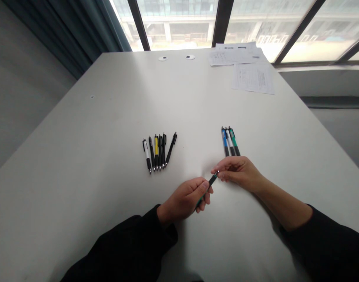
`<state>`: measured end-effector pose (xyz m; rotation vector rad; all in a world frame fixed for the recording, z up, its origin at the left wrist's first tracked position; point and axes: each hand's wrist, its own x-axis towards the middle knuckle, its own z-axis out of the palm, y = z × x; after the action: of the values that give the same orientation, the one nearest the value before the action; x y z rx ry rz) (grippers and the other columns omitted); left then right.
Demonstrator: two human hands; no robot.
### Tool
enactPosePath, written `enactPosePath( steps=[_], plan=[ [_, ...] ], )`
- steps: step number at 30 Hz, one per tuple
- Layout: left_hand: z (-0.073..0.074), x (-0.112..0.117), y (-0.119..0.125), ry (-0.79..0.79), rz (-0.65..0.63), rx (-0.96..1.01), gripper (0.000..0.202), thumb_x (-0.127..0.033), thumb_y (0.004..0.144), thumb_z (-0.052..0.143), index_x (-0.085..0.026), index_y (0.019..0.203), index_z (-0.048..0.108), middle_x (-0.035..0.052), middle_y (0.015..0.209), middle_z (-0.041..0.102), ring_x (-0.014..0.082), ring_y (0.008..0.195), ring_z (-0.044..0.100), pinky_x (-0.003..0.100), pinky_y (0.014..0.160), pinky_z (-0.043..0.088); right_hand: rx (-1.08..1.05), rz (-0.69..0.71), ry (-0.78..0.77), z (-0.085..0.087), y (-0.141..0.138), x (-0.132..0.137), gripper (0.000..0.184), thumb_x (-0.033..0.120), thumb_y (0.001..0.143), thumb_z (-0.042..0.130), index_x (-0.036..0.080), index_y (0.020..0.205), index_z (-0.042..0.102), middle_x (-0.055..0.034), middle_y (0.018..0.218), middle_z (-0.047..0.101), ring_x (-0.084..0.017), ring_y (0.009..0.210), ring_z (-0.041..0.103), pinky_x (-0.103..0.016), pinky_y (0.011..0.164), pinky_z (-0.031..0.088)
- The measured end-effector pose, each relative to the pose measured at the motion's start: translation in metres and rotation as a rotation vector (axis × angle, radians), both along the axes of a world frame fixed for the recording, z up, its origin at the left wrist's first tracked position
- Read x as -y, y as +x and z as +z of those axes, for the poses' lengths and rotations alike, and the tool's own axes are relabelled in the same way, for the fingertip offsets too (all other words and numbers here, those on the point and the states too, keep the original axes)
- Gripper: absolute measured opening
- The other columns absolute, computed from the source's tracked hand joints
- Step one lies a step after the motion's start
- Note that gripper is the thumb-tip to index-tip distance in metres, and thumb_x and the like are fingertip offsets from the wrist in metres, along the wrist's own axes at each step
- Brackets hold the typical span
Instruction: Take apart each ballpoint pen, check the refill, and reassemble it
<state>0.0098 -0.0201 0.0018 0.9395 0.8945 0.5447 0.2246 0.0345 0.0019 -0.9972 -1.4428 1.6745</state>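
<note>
A green and black ballpoint pen is gripped in my left hand, its metal tip pointing up and to the right. The thumb and fingers of my right hand are closed at that tip. Just beyond the right hand lie a blue pen, a white pen and a green pen side by side, their lower ends partly hidden by the hand. Left of centre is a row of several pens, including a white pen, a yellow pen and a slanted black pen.
Everything lies on a white table. Printed papers are spread at its far right corner. Two round cable-hole covers sit near the far edge, by the window. A dark curtain hangs at the left.
</note>
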Motion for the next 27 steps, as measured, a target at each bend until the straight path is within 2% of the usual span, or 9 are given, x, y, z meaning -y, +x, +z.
enactPosePath(
  steps=[8, 13, 18, 27],
  plan=[
    [0.0006, 0.0003, -0.0008, 0.014, -0.012, -0.004, 0.047, -0.060, 0.093, 0.052, -0.014, 0.089, 0.059, -0.0003, 0.068, 0.058, 0.0068, 0.047, 0.047, 0.020, 0.043, 0.038, 0.048, 0.039, 0.033, -0.0015, 0.0010, 0.0007, 0.026, 0.038, 0.077, 0.083, 0.016, 0.079, 0.070, 0.0034, 0.057, 0.052, -0.009, 0.051, 0.042, -0.023, 0.047, 0.033],
    [-0.0015, 0.0009, -0.0028, 0.062, -0.071, -0.034, 0.044, -0.056, 0.097, 0.048, -0.013, 0.092, 0.059, 0.0013, 0.072, 0.060, 0.0068, 0.049, 0.049, 0.019, 0.044, 0.038, 0.095, 0.075, 0.109, -0.0021, 0.0015, 0.0005, 0.030, 0.041, 0.079, 0.081, 0.017, 0.072, 0.065, 0.0013, 0.062, 0.054, -0.011, 0.057, 0.045, -0.025, 0.052, 0.035],
    [-0.0027, 0.0011, -0.0032, 0.073, -0.069, -0.035, 0.043, -0.055, 0.098, 0.047, -0.014, 0.092, 0.059, 0.0011, 0.072, 0.060, 0.0066, 0.049, 0.049, 0.018, 0.043, 0.038, 0.145, 0.108, 0.164, -0.0008, 0.0024, 0.0014, 0.035, 0.043, 0.084, 0.076, 0.016, 0.066, 0.061, 0.0001, 0.062, 0.055, -0.011, 0.057, 0.045, -0.026, 0.053, 0.033],
    [-0.0053, 0.0015, -0.0028, 0.063, -0.048, -0.013, 0.043, -0.054, 0.098, 0.048, -0.013, 0.091, 0.058, 0.0002, 0.071, 0.059, 0.0059, 0.048, 0.048, 0.018, 0.042, 0.037, 0.076, 0.181, 0.097, -0.0003, 0.0070, 0.0024, 0.021, 0.035, 0.086, 0.076, 0.015, 0.092, 0.071, 0.0009, 0.067, 0.054, -0.011, 0.060, 0.046, -0.025, 0.053, 0.034]
  ],
)
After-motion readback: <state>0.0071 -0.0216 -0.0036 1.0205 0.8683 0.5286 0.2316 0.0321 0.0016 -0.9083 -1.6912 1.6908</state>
